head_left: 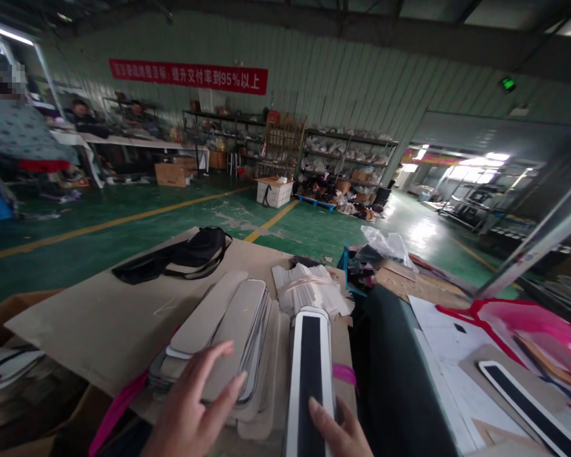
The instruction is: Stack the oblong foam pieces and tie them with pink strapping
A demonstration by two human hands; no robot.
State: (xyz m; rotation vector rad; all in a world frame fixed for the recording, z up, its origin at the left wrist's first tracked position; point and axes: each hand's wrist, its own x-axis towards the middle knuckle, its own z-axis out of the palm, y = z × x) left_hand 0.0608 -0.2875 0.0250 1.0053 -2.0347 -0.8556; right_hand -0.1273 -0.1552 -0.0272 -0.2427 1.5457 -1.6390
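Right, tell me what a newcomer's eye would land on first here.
The red banner with white lettering stands out, high on the far wall. Up close, the black-and-white strip in the right hand draws the eye, as does the bright pink bag at the picture's right edge.

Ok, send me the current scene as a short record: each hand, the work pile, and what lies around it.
left hand: thumb and forefinger spread, over the oblong pieces; contact unclear
right hand: thumb on the black face of a white-edged strip, other fingers at its right edge
work pile: oblong pieces stacked, left of the strip
beyond strip: pale bundle
far edge: black fabric item
right side: similar strip, pink bag
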